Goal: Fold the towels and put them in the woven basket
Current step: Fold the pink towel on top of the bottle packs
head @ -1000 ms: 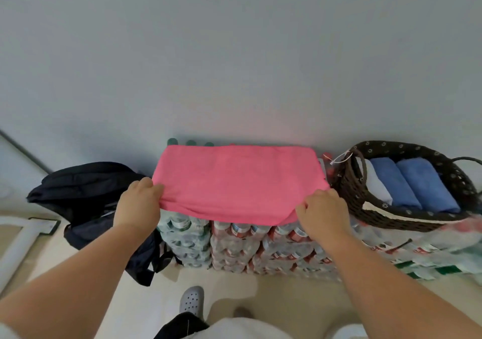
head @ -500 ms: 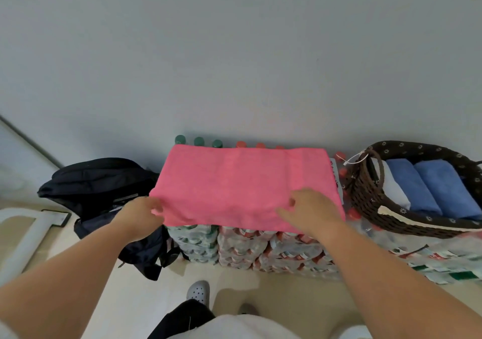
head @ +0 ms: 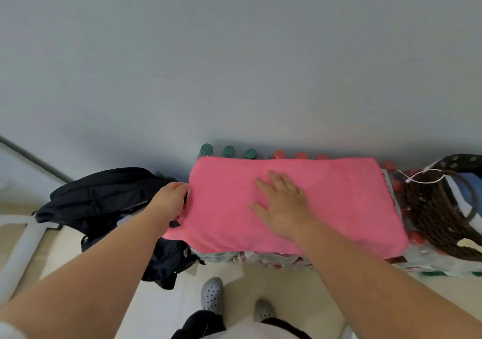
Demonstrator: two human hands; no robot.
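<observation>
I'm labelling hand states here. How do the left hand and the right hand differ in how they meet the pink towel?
The left hand sits at the left edge of the pink towel; the right hand lies on top, near its middle. The left hand's fingers curl round the edge, gripping it; the right hand's fingers are straight and spread, pressing flat. Both touch the same towel.

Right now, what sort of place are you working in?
Likely a storage corner, not a laundry room: the pink towel lies on stacked shrink-wrapped bottle packs against a bare wall, and a black backpack sits on the floor beside them.
</observation>
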